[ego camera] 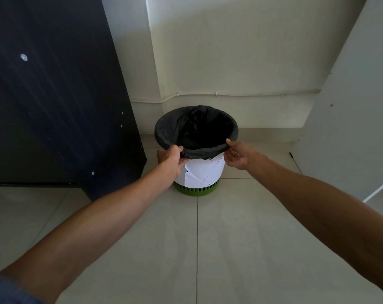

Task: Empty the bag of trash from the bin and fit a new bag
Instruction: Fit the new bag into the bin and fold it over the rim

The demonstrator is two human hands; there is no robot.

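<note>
A small round bin [197, 189] with a green perforated base stands on the tiled floor near the wall corner, its side wrapped in white paper [204, 170]. A black bag [171, 128] lines it, folded over the rim. My left hand [169, 160] grips the bag's folded edge at the near left of the rim. My right hand [237, 155] pinches the same edge at the near right. The bag's inside is dark, so its contents are hidden.
A tall dark cabinet [54, 106] stands close to the bin's left. A white panel [350, 106] rises on the right. A thin cable [230, 95] runs low along the wall behind. Pale floor tiles [197, 249] stretch toward me.
</note>
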